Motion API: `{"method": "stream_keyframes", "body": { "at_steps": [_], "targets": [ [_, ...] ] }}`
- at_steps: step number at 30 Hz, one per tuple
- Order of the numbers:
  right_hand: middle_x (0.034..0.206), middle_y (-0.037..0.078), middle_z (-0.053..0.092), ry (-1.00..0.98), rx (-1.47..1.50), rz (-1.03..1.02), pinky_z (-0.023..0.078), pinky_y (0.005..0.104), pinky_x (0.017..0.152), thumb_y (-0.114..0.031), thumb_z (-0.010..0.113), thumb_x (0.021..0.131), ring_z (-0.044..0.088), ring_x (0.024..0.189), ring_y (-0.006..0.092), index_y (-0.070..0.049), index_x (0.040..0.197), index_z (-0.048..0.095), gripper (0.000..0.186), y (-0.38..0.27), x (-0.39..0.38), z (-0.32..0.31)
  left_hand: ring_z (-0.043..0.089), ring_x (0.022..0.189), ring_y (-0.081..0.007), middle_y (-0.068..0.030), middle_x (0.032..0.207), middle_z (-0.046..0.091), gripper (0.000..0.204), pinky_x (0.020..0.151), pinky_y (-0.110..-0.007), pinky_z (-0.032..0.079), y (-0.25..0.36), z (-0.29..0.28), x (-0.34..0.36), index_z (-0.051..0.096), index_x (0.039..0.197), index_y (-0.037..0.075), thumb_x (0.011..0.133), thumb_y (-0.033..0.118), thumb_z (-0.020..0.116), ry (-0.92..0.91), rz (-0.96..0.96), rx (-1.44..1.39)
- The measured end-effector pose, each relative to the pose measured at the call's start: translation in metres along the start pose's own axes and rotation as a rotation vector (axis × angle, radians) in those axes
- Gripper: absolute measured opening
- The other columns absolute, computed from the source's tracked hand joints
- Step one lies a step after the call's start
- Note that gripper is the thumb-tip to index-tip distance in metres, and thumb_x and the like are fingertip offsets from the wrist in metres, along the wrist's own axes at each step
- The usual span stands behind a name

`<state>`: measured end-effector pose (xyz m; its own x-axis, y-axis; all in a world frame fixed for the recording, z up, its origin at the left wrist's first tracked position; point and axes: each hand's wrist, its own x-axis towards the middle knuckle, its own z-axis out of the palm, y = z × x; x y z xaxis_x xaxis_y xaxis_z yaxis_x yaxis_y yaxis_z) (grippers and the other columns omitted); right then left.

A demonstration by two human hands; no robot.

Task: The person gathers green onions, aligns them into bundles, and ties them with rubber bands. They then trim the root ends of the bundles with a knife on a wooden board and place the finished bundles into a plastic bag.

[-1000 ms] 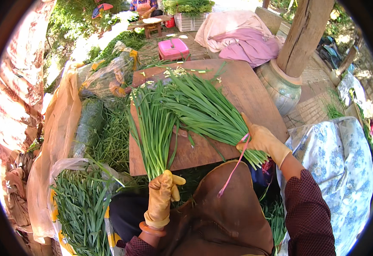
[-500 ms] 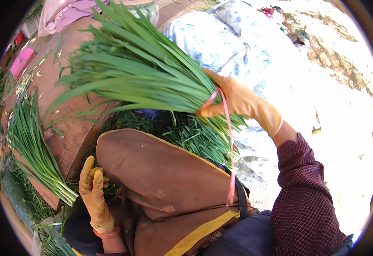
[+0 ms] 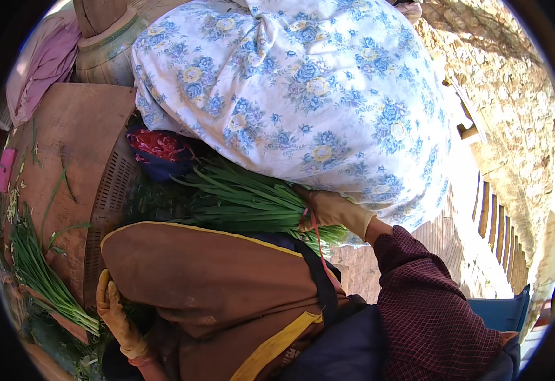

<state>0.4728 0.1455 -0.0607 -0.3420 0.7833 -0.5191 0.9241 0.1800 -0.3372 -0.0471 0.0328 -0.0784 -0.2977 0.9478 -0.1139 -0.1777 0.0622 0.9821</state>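
My right hand (image 3: 334,213), in a tan glove, grips a bundle of long green leafy stalks (image 3: 239,197) with a pink tie (image 3: 314,232) round it, low at my right beside my knee, against the edge of a floral cloth covering (image 3: 303,108). My gloved left hand (image 3: 119,314) is empty, its fingers loosely curved and apart, beside my brown apron (image 3: 201,267) and the wooden board (image 3: 68,127). A loose bunch of green stalks (image 3: 49,279) lies on that board at the far left. Just above the held bundle sits a navy bag (image 3: 160,149) of red strands.
A mauve cloth (image 3: 42,70) and a large pot (image 3: 103,63) with a post in it stand beyond the board. A pink box (image 3: 6,170) shows at the far left. On the right are a sunlit stone surface (image 3: 493,63), slats (image 3: 500,241) and a blue plastic object (image 3: 493,311).
My view has swung right. My right hand has lifted the bundle off the board and lowered it beside my right knee. My left hand stays empty near the board's edge.
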Motion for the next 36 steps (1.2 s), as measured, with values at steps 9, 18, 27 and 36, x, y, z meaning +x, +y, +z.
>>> {"method": "stream_keyframes", "body": {
  "at_steps": [9, 18, 27, 36],
  "targets": [
    [0.128, 0.020, 0.064, -0.127, 0.571, 0.235, 0.050, 0.0504, 0.094, -0.024, 0.088, 0.066, 0.062, 0.114, 0.0285, -0.004, 0.147, 0.043, 0.094, 0.084, 0.001, 0.057, 0.062, 0.110, -0.0175, -0.0094, 0.130, 0.060, 0.040, 0.094, -0.030, 0.050, -0.014, 0.009, -0.006, 0.054, 0.138, -0.004, 0.104, 0.017, 0.052, 0.006, -0.047, 0.189],
    [0.140, 0.032, 0.054, -0.407, -0.210, 0.291, 0.054, 0.0369, 0.095, -0.068, 0.079, 0.069, 0.064, 0.119, 0.0345, -0.006, 0.162, 0.006, 0.134, 0.070, -0.014, 0.138, 0.064, 0.100, -0.0143, -0.0055, 0.116, 0.066, 0.042, 0.086, -0.028, 0.052, -0.012, 0.022, -0.012, 0.056, 0.133, -0.001, 0.101, 0.025, 0.062, 0.028, -0.051, 0.127],
    [0.135, 0.027, 0.060, -0.196, 0.051, 0.153, 0.055, 0.0434, 0.091, -0.045, 0.078, 0.079, 0.066, 0.111, 0.0378, -0.014, 0.163, 0.009, 0.113, 0.079, 0.017, 0.124, 0.060, 0.061, -0.0063, -0.0015, 0.079, 0.069, 0.042, 0.058, -0.019, 0.046, 0.019, 0.007, -0.024, 0.064, 0.130, 0.001, 0.100, 0.030, 0.067, 0.368, -0.065, 0.085],
    [0.136, 0.027, 0.059, -0.230, -0.322, 0.230, 0.054, 0.0406, 0.091, -0.026, 0.075, 0.082, 0.066, 0.103, 0.0363, -0.011, 0.162, 0.016, 0.101, 0.066, 0.084, 0.137, 0.069, 0.105, -0.0391, -0.0306, 0.120, 0.067, 0.116, 0.082, -0.040, 0.057, 0.031, -0.118, -0.012, 0.038, 0.146, -0.015, 0.079, 0.075, 0.068, 1.022, -0.136, 1.227]
  ]
}}
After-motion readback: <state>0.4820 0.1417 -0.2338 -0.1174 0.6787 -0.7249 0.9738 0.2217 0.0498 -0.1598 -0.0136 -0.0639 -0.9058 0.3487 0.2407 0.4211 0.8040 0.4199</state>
